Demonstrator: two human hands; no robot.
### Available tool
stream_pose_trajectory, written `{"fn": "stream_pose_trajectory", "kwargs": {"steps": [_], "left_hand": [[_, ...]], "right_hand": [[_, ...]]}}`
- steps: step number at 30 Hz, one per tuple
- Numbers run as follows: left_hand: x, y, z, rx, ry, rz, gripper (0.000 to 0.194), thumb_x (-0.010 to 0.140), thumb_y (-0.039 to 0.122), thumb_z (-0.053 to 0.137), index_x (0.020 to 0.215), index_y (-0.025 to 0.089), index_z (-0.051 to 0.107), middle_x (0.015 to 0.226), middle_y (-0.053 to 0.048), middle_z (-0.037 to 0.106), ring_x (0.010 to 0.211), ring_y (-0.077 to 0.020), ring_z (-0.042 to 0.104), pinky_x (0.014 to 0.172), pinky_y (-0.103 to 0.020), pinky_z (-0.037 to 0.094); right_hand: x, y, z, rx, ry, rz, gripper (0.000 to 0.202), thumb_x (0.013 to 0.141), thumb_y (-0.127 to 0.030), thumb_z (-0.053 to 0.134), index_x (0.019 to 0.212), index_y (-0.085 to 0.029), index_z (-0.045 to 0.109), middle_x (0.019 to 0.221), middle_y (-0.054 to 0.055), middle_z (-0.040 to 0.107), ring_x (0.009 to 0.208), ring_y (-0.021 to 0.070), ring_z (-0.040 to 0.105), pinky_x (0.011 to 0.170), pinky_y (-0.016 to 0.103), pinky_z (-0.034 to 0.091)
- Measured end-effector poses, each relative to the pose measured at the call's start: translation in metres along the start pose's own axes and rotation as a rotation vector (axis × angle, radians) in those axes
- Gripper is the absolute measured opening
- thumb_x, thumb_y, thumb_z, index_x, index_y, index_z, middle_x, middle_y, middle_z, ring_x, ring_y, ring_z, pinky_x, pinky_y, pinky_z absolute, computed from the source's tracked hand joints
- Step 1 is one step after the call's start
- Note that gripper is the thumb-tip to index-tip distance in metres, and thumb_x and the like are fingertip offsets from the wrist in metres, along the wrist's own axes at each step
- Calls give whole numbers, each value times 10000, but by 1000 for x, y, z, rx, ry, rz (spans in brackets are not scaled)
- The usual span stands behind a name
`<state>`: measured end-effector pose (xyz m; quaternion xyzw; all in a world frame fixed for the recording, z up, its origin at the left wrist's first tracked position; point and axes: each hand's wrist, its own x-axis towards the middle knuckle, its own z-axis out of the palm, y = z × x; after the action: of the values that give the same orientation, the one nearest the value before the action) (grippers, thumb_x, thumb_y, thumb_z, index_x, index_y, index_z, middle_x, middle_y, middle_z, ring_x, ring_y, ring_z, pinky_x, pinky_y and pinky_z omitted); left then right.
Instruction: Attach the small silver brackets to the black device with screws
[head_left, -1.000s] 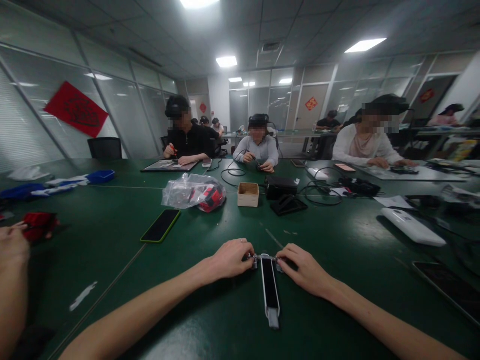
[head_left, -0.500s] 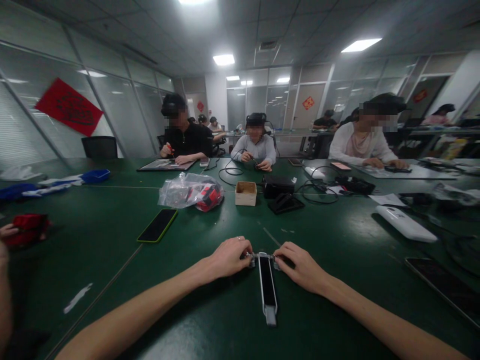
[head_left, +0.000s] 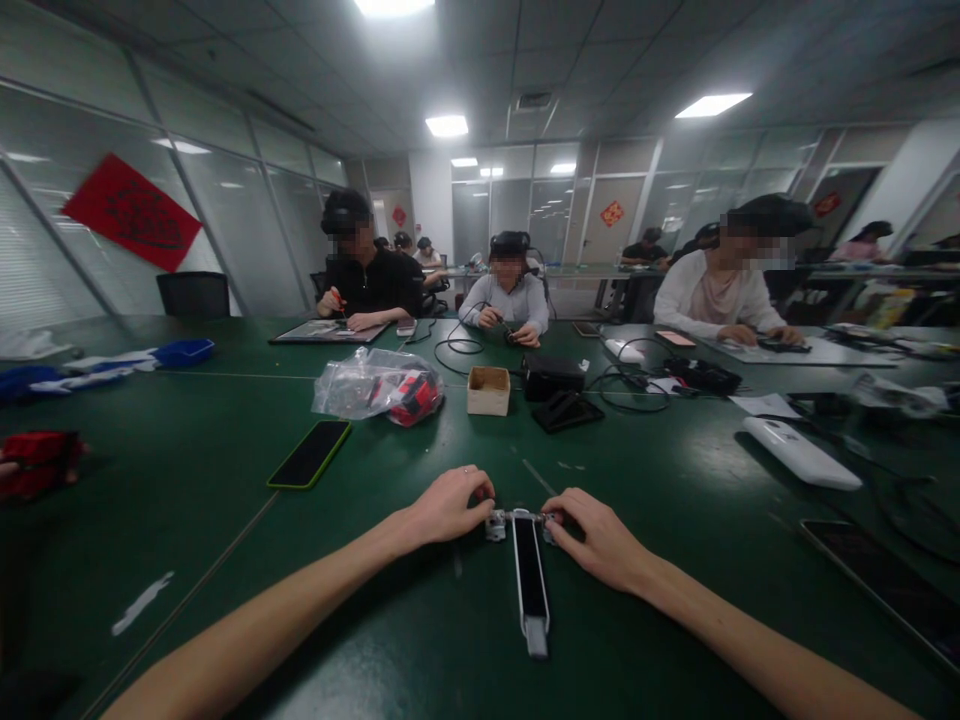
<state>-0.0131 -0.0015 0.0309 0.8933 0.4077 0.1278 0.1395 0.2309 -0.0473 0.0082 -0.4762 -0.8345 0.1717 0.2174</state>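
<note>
The long, narrow device (head_left: 531, 570), dark-faced in a pale frame, lies on the green table (head_left: 375, 620) between the person's forearms, its grey tab (head_left: 536, 638) toward the wearer and its far end between the two hands. A small metal fitting sits at each side of that end. The left hand (head_left: 450, 508) has thumb and forefinger parted beside the left fitting (head_left: 496, 526), the thumb at its upper edge; whether it touches is too small to tell. The right hand (head_left: 600, 535) seems to pinch the right fitting (head_left: 550, 527) between thumb and fingers. That uneven hold looks like the main risk: a push or twist from the right alone could swing the device round on the smooth tabletop, since no finger bears on its body or tab. Pressure applied off the line between the fittings might cock one of them, and a hard squeeze could make it slip from the fingertips — small, slick-looking metal gives little to grip. The open box (head_left: 488, 392) and the green-edged phone (head_left: 309, 455) lie well apart from the hands, so a knock against either seems unlikely.
</note>
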Motion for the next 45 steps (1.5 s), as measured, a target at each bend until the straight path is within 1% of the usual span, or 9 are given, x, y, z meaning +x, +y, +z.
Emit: {"fn": "stream_pose_trajectory", "kwargs": {"steps": [9, 13, 18, 23, 27, 31, 37, 41, 45], "left_hand": [[2, -28, 20, 56, 124, -16, 131, 858, 221, 468, 880, 159, 581, 824, -35, 577, 717, -149, 547, 655, -240, 419], [1, -32, 27, 98, 143, 22, 123, 863, 219, 459, 875, 172, 572, 838, -27, 572, 722, -141, 552, 658, -230, 417], [0, -30, 30, 141, 141, 53, 135, 873, 231, 448, 892, 179, 572, 858, -25, 576, 736, -143, 567, 666, -232, 422], [-1, -29, 28, 157, 132, 42, 132, 869, 231, 450, 898, 181, 569, 867, -28, 575, 736, -142, 565, 664, -231, 423], [-2, -27, 26, 169, 118, 34, 134, 870, 224, 441, 903, 181, 564, 876, -32, 581, 743, -152, 570, 655, -240, 424], [-4, -26, 24, 180, 82, 45, 127, 863, 216, 446, 910, 187, 560, 901, -30, 590, 741, -150, 571, 646, -239, 420], [-4, -26, 24, 158, 91, 50, 116, 863, 214, 439, 898, 186, 546, 886, -29, 579, 748, -150, 561, 656, -242, 413], [-1, -31, 28, 125, 108, 55, 127, 868, 199, 416, 888, 181, 540, 863, -30, 562, 735, -150, 549, 658, -247, 406], [1, -35, 28, 100, 118, 64, 142, 875, 214, 405, 880, 179, 543, 867, -33, 555, 734, -151, 543, 669, -252, 406]], "right_hand": [[-2, -9, 0, 9, 45, 64, 166, 882, -291, 433, 915, -165, 536, 796, 37, 583, 692, 153, 547, 623, 274, 443], [-3, -45, -3, -6, -134, 156, 210, 896, -362, 405, 948, -176, 487, 663, 0, 581, 571, 153, 540, 571, 275, 407], [2, -86, -1, -163, -294, 269, 415, 850, -546, 412, 1025, -179, 497, 882, 93, 646, 762, 251, 618, 657, 349, 433], [14, -93, 2, -263, -315, 308, 429, 844, -450, 442, 1148, -147, 467, 960, 131, 655, 842, 285, 626, 687, 368, 449], [16, -86, -2, -236, -322, 306, 274, 798, -364, 514, 1017, -199, 505, 908, 108, 662, 759, 248, 633, 580, 300, 422], [9, -65, -9, -162, -277, 308, 108, 774, -316, 522, 817, -232, 472, 734, 52, 650, 631, 220, 611, 493, 262, 350], [-5, -7, -41, -89, -89, 379, 167, 781, -366, 498, 727, -235, 409, 617, 1, 597, 519, 176, 565, 478, 246, 334], [-10, 49, -73, -308, 98, 504, 176, 779, -368, 486, 739, -224, 394, 624, 2, 591, 568, 186, 571, 528, 254, 331], [-17, 118, -101, -442, 156, 724, 217, 789, -413, 476, 794, -197, 459, 723, 66, 630, 663, 223, 600, 535, 261, 335]]}}
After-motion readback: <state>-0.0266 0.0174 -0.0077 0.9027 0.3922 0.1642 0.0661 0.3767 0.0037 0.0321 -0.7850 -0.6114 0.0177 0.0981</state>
